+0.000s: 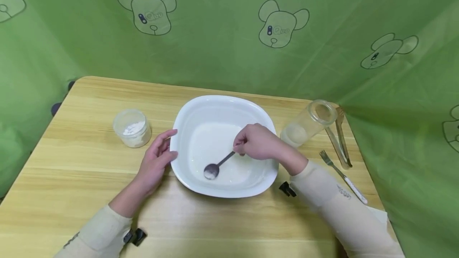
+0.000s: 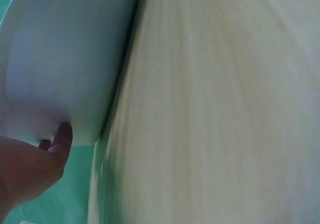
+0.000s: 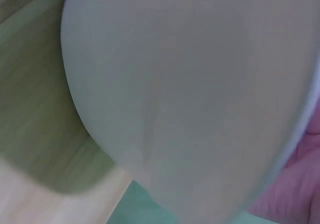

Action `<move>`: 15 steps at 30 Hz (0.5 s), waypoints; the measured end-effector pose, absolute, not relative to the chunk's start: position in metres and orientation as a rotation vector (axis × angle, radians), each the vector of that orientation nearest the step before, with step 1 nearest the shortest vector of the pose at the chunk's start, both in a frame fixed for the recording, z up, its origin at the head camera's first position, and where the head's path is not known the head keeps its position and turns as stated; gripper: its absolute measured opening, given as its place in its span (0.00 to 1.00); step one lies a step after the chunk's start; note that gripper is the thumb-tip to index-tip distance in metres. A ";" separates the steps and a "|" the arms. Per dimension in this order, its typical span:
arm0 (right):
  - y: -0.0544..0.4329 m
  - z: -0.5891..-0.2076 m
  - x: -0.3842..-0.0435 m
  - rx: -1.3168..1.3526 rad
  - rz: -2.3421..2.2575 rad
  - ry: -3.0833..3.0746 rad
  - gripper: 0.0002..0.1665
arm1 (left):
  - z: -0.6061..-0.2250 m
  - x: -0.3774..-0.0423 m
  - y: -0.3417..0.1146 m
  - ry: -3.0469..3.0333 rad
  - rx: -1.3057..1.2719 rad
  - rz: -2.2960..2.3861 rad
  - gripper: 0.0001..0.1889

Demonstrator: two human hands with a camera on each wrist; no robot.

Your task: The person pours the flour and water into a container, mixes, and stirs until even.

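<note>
A white basin (image 1: 225, 186) stands on the table, with some pale liquid or powder low inside it. My right hand (image 1: 256, 141) reaches over its right rim and pinches the handle of a dark metal spoon (image 1: 211, 171). The spoon's bowl, with a little white stuff in it, is low in the basin. On the left side, my left hand (image 1: 156, 161) touches the basin's outer wall near the rim with finger and thumb. The left wrist view shows fingertips against that wall (image 2: 60, 69). In the right wrist view the basin's side (image 3: 165, 99) hides most of the hand.
Left of the basin is a clear tub (image 1: 133, 128) of white powder. A glass jar (image 1: 305, 124) stands close to the right rim. Beyond it lie tongs (image 1: 338, 140), a fork (image 1: 342, 176) and a white sheet (image 1: 378, 214). Green cloth (image 1: 222, 63) hangs behind the table.
</note>
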State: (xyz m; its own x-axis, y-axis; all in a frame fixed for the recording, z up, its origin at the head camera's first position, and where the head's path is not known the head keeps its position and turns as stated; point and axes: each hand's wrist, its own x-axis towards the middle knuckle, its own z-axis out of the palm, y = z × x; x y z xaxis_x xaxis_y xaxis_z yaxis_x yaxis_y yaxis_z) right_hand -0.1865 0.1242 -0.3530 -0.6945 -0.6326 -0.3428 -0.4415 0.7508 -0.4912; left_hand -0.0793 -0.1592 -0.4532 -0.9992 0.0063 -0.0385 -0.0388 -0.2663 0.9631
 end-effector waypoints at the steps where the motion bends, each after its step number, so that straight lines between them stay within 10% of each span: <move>1: 0.123 -0.353 -0.186 -0.814 -0.493 2.438 0.15 | -0.453 -0.079 -0.159 1.883 -0.043 2.478 0.32; 15: 0.111 -0.354 -0.188 -0.763 -0.612 2.498 0.13 | -0.452 -0.080 -0.162 1.870 -0.065 2.478 0.31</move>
